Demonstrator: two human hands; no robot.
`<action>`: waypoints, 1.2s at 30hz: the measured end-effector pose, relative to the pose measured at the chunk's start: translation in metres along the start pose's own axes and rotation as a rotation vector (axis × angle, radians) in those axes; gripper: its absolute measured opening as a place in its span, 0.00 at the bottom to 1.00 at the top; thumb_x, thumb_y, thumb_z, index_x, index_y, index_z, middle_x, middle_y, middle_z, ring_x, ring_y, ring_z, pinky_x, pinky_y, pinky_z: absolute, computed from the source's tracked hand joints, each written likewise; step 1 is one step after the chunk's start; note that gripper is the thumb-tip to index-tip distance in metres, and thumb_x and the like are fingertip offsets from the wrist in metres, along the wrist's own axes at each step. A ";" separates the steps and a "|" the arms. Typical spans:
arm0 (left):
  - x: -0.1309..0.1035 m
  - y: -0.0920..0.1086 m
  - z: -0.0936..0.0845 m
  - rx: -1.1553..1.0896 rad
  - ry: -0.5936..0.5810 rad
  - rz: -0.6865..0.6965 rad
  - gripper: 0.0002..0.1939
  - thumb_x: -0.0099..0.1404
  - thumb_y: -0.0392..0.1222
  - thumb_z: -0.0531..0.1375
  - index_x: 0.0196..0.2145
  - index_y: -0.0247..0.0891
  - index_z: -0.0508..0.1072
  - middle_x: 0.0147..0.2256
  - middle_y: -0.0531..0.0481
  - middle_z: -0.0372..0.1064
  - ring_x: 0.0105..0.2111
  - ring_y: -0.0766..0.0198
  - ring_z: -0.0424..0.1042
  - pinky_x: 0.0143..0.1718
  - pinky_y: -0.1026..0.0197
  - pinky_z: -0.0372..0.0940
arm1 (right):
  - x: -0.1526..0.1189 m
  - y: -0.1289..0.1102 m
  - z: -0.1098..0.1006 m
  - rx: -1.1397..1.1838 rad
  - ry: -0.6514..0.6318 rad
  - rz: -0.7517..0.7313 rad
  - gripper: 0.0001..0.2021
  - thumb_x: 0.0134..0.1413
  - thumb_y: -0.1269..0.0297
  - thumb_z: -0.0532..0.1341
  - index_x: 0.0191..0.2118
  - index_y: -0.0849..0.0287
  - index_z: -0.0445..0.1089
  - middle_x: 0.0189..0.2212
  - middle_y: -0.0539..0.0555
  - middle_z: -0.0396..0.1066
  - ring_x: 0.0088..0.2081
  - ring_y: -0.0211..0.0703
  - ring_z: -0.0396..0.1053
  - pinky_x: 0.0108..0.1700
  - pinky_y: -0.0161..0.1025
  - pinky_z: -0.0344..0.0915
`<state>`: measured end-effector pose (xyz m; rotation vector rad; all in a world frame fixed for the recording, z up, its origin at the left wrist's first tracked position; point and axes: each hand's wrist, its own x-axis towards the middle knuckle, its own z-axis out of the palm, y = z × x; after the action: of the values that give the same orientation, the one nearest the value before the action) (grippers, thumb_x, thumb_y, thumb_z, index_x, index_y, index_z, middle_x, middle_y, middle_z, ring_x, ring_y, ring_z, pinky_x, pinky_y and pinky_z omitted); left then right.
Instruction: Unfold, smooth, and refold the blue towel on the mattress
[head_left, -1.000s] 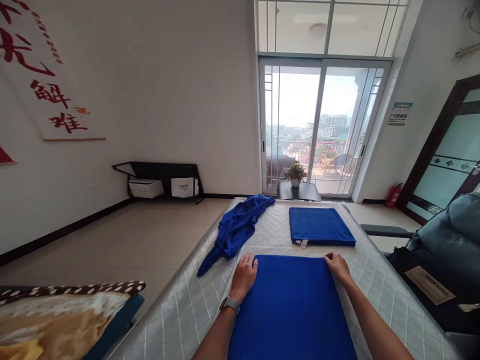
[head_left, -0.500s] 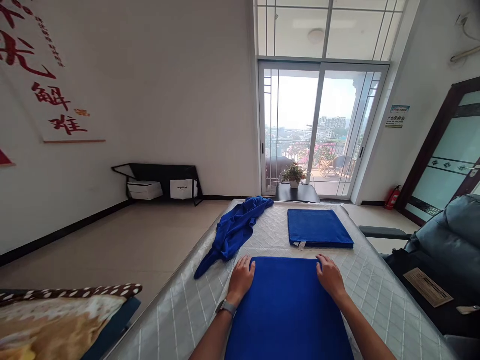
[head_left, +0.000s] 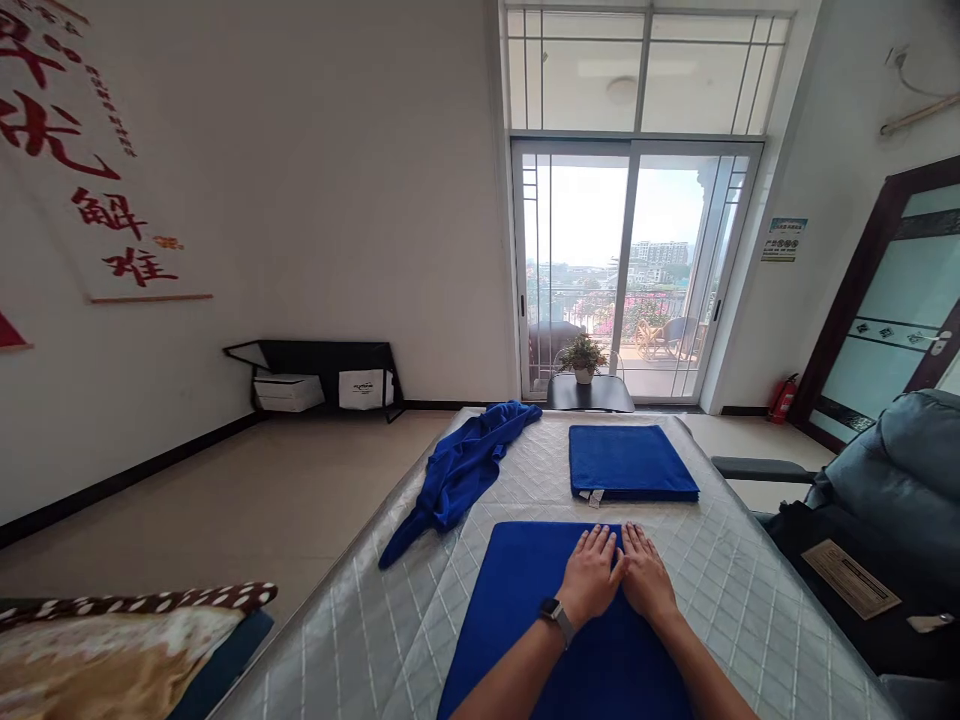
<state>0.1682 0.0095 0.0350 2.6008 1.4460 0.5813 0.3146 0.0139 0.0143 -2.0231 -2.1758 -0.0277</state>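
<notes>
Hanging scroll [head_left: 112, 200]: one, upper left of the frame, red characters on white.
Patterned blanket [head_left: 120, 650]: one, lower left, brown edge with white dots.
White boxes [head_left: 289, 392]: two, left of centre, on a low black rack [head_left: 326, 365] by the wall.
Crumpled blue cloth [head_left: 461, 468]: one, centre, lying slantwise.
Flat blue cloth [head_left: 510, 590]: one, lower centre, spread smooth, its near end cut off by the bottom of the frame.
Left hand [head_left: 592, 575]: laid palm down on the flat blue cloth near its far edge; fingers extended, gripping nothing; grey-banded watch [head_left: 556, 617] at the wrist.
Right hand [head_left: 646, 575]: just beside the left hand, palm down on the same cloth; fingers extended, gripping nothing.
Potted plant [head_left: 583, 357]: one, on a dark chair [head_left: 611, 396] beyond the far end of the surface.
Folded blue cloth [head_left: 631, 462]: one neat pile, right of centre, white tags at its near edge; layers too fine to count.
Fire extinguisher [head_left: 782, 399]: one, red, right, on the floor.
Armchair [head_left: 885, 470]: one, right edge, bearing a brown card [head_left: 850, 578].
Surface: pale quilted mattress [head_left: 360, 650], diamond stitching, slight sheen.
Room: white walls, beige floor [head_left: 330, 480], glass sliding doors [head_left: 622, 270] at upper right of centre, dark-framed door [head_left: 892, 300] at right.
</notes>
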 end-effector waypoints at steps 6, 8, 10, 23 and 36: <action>0.004 -0.018 0.015 0.052 0.029 -0.086 0.34 0.75 0.58 0.35 0.68 0.40 0.56 0.68 0.45 0.54 0.69 0.54 0.48 0.68 0.44 0.48 | 0.001 -0.001 -0.002 0.030 -0.001 0.011 0.30 0.66 0.62 0.42 0.70 0.68 0.47 0.70 0.60 0.45 0.71 0.46 0.39 0.69 0.47 0.41; -0.006 -0.039 0.007 0.104 0.043 -0.133 0.34 0.74 0.59 0.35 0.68 0.40 0.56 0.68 0.45 0.54 0.69 0.53 0.49 0.68 0.44 0.48 | 0.002 -0.002 -0.002 0.049 0.005 0.024 0.30 0.67 0.60 0.43 0.70 0.68 0.47 0.70 0.60 0.45 0.71 0.47 0.39 0.69 0.47 0.41; -0.020 -0.063 -0.004 0.159 0.052 -0.190 0.35 0.74 0.60 0.36 0.68 0.40 0.57 0.67 0.44 0.54 0.69 0.53 0.50 0.67 0.44 0.49 | 0.002 -0.002 -0.002 0.058 0.011 0.034 0.30 0.67 0.60 0.42 0.70 0.68 0.47 0.70 0.60 0.45 0.71 0.46 0.39 0.70 0.48 0.40; -0.073 -0.154 -0.034 0.260 0.138 -0.381 0.42 0.72 0.64 0.37 0.66 0.26 0.59 0.66 0.31 0.55 0.67 0.47 0.53 0.65 0.45 0.53 | -0.009 -0.010 -0.019 0.024 0.013 0.053 0.30 0.67 0.62 0.41 0.70 0.70 0.49 0.70 0.61 0.46 0.71 0.47 0.39 0.69 0.49 0.40; -0.048 -0.060 -0.029 0.109 0.098 -0.213 0.39 0.73 0.63 0.36 0.68 0.31 0.54 0.68 0.35 0.52 0.69 0.49 0.48 0.66 0.45 0.52 | -0.078 -0.021 -0.009 0.029 -0.036 0.042 0.33 0.67 0.52 0.39 0.71 0.68 0.45 0.71 0.59 0.41 0.71 0.47 0.38 0.71 0.48 0.37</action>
<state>0.0874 -0.0005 0.0318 2.4817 1.8046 0.6261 0.2999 -0.0663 0.0150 -2.0683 -2.1420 0.0459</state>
